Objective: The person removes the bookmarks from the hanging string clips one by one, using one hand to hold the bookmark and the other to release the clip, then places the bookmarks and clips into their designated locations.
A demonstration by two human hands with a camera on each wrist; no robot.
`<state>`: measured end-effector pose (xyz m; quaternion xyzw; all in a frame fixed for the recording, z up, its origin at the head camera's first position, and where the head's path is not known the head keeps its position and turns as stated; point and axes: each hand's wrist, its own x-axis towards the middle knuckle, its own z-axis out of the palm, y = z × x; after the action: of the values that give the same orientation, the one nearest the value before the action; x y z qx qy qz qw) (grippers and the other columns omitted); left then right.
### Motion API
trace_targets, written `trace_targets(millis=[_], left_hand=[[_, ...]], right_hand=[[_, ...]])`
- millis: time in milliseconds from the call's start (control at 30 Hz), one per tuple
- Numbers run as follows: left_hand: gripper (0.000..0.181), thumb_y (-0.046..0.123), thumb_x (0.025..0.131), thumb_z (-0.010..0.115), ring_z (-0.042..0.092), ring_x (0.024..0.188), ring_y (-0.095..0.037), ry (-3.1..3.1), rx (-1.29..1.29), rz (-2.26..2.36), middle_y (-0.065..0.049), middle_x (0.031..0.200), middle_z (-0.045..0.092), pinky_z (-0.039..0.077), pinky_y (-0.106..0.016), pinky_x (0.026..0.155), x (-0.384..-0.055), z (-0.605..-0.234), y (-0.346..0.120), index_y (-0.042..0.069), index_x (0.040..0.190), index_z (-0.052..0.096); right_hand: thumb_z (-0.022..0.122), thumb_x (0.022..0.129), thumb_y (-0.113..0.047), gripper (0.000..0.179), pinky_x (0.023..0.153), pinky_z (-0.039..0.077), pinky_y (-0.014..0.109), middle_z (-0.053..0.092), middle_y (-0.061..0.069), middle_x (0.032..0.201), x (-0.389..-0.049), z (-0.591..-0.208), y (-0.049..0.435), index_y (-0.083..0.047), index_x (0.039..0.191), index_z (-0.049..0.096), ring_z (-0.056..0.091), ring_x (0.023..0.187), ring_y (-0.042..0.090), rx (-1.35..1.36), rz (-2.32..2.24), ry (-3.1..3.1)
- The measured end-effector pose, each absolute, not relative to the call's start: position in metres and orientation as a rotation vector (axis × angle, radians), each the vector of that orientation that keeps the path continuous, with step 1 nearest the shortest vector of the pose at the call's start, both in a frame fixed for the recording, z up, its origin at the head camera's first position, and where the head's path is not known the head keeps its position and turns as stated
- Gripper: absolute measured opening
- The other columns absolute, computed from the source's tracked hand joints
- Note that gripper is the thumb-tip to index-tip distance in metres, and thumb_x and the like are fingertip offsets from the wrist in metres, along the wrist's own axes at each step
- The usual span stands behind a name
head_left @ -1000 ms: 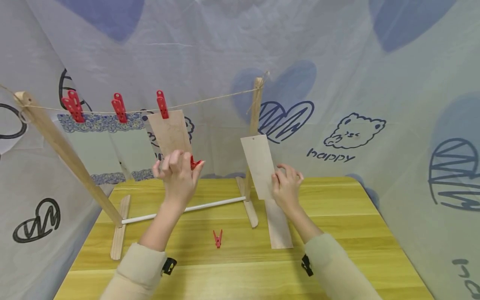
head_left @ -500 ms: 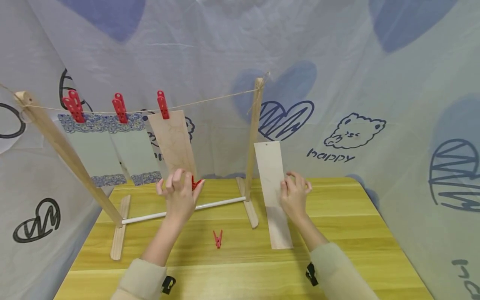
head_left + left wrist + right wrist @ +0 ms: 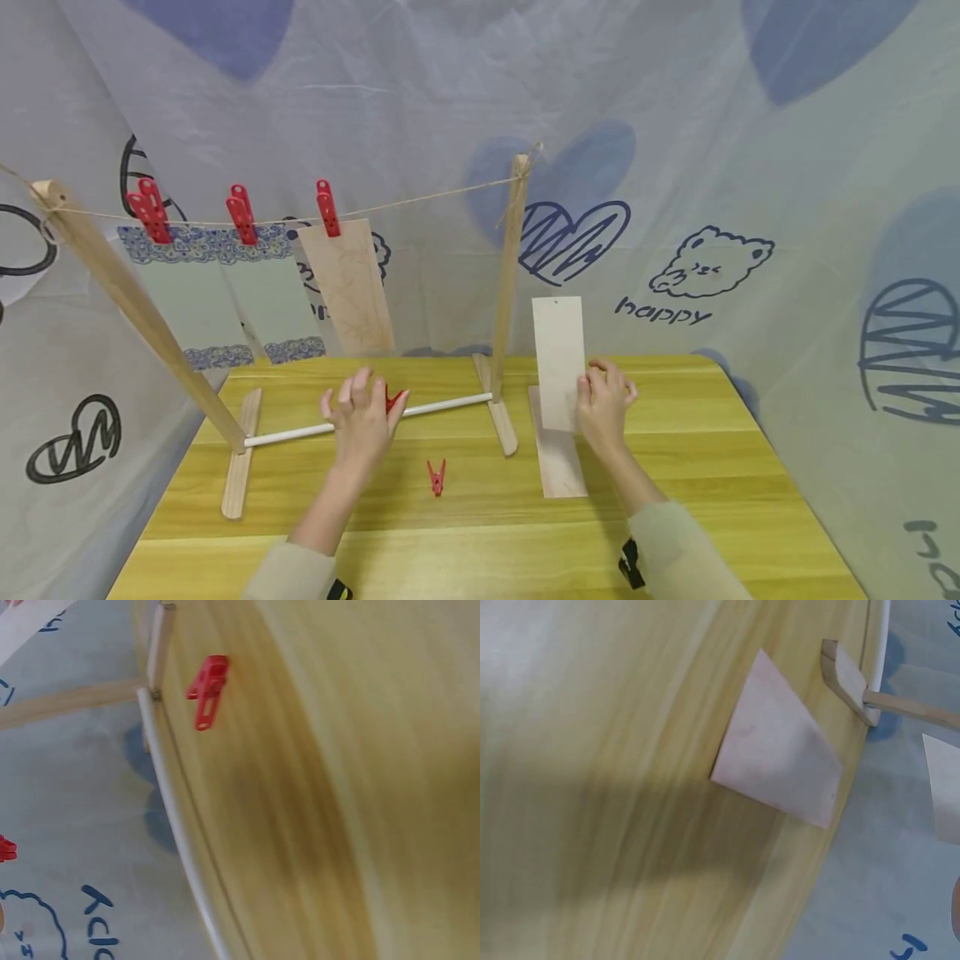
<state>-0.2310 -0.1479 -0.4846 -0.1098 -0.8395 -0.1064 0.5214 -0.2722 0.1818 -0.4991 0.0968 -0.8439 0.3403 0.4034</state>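
Observation:
My left hand pinches a red clothespin between thumb and fingers, low over the middle of the table near the rack's white bar. In my right hand is a long pale card, pinched by its right edge and standing nearly upright, a small hole at its top. Under it a second pale card lies flat on the table, partly covered in the head view but plain in the right wrist view. Another red clothespin lies on the table between the hands.
A wooden rack with a left post and right post carries a twine line. Red clothespins hold two blue-patterned cards and a beige card on it. A white bar joins its feet. A printed cloth hangs behind.
Both hands have come down toward the table, the left with its clothespin. The right has moved right with its card, which now stands straighter. The beige card hangs uncovered.

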Motion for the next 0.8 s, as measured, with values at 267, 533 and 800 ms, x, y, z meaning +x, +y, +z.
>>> trace_targets(millis=[267, 533, 800], left_hand=[[0.050, 0.048, 0.094, 0.036, 0.030, 0.101, -0.030, -2.059, -0.253, -0.243, -0.015, 0.110, 0.039, 0.022, -0.056, 0.083, -0.224, -0.506, -0.152, 0.001, 0.083, 0.049], [0.058, 0.052, 0.095, 0.025, 0.029, 0.104, -0.031, -2.164, -0.212, -0.246, -0.016, 0.113, 0.038, 0.022, -0.057, 0.084, -0.214, -0.529, -0.147, -0.001, 0.089, 0.049], [0.055, 0.048, 0.095, 0.031, 0.033, 0.102, -0.033, -2.208, -0.190, -0.290, -0.018, 0.113, 0.041, 0.022, -0.058, 0.082, -0.206, -0.549, -0.143, -0.002, 0.086, 0.051]], right_hand=[[0.053, 0.086, -0.006, 0.016, 0.087, 0.015, 0.059, 0.054, 0.023, 0.102, -0.268, -0.517, 0.195, 0.001, 0.072, 0.053, 0.044, 0.102, 0.041, 0.185, 0.875, -2.168], [0.053, 0.087, -0.008, 0.016, 0.087, 0.015, 0.059, 0.054, 0.024, 0.103, -0.263, -0.532, 0.206, 0.001, 0.074, 0.055, 0.043, 0.102, 0.041, 0.120, 0.901, -2.253], [0.054, 0.087, -0.007, 0.013, 0.089, 0.014, 0.059, 0.054, 0.023, 0.106, -0.260, -0.544, 0.216, 0.001, 0.077, 0.058, 0.043, 0.105, 0.041, 0.045, 0.968, -2.368]])
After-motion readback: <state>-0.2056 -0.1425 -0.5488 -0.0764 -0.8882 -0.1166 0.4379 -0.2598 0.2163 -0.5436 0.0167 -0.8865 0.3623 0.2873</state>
